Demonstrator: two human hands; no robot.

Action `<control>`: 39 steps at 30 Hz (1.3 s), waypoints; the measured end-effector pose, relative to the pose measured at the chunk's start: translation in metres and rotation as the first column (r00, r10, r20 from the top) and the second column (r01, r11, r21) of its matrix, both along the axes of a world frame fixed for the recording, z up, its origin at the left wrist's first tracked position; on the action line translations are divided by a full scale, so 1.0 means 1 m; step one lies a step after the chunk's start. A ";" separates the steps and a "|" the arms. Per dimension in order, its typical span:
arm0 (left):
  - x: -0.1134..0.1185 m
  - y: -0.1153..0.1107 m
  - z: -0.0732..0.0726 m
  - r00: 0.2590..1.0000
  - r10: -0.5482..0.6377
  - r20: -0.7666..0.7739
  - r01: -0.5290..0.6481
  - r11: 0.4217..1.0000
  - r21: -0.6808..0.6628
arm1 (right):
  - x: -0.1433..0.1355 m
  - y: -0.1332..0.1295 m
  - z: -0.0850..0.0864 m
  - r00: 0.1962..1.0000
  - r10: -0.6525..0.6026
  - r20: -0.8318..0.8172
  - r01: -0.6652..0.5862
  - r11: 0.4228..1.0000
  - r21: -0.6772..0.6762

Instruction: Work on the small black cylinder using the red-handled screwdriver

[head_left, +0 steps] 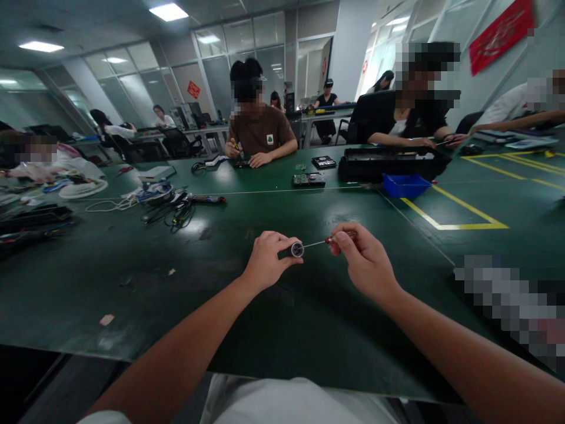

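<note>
My left hand (270,259) is closed around a small dark cylinder (297,250), its round, light-rimmed end turned toward my right side. Its inner details are too small to make out. In my right hand (364,256) is a screwdriver (339,237) with a reddish, see-through handle, gripped between thumb and fingers. The thin metal shaft points left, and its tip meets the open end of the cylinder. Whether the tip engages a screw there cannot be seen. Both hands are held above the green table (212,312).
Cables (170,209) and a dark, pen-like tool (207,199) lie left of centre. Beyond my hands are hard drives (309,179), a blue tray (405,185) and a long black housing (388,164). A person in a brown shirt (269,132) works opposite; others sit around.
</note>
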State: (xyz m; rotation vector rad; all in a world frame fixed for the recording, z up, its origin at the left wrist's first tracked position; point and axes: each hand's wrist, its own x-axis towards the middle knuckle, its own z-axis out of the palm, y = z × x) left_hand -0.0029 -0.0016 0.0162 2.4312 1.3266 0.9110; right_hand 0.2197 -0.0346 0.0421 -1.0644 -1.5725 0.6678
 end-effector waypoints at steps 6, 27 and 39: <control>0.002 -0.001 0.003 1.000 -0.001 -0.019 0.001 0.999 -0.037 | 0.001 -0.004 -0.001 0.993 0.010 0.116 -0.017 0.998 0.064; 0.003 -0.002 0.001 0.994 -0.087 -0.064 0.083 0.994 -0.067 | -0.005 -0.012 0.006 0.938 -0.139 0.316 0.079 0.978 0.195; 0.004 -0.006 0.005 0.998 -0.063 -0.027 0.058 0.984 -0.166 | -0.003 -0.016 0.008 0.948 -0.109 0.298 0.050 0.979 0.199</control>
